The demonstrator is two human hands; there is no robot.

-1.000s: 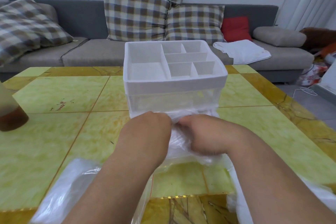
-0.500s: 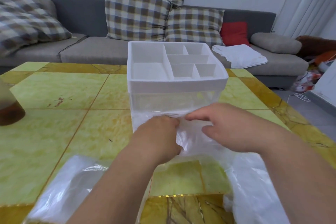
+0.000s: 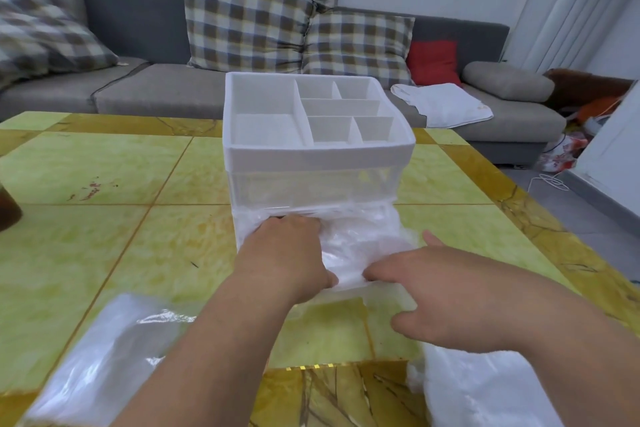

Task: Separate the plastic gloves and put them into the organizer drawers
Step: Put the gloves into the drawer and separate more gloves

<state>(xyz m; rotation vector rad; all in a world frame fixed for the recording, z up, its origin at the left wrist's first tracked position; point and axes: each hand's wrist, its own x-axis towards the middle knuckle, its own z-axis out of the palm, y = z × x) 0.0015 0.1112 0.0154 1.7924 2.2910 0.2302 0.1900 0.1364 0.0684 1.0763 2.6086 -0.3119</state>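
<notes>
Tucking a wad of plastic gloves [image 3: 360, 246] into the pulled-out lower drawer [image 3: 367, 300] of the white organizer [image 3: 311, 156], the person is working on the stowing step. The left hand [image 3: 287, 250] is pressing into the film at the drawer's far side, its fingertips buried, so their curl cannot be told. The right hand [image 3: 436, 291], slightly apart from it, is lying with straight fingers along the drawer's near edge, gripping nothing. More loose gloves [image 3: 485, 392] are waiting under the right wrist. Next, I judge, comes flattening the film below the rim so the drawer closes without snagging.
</notes>
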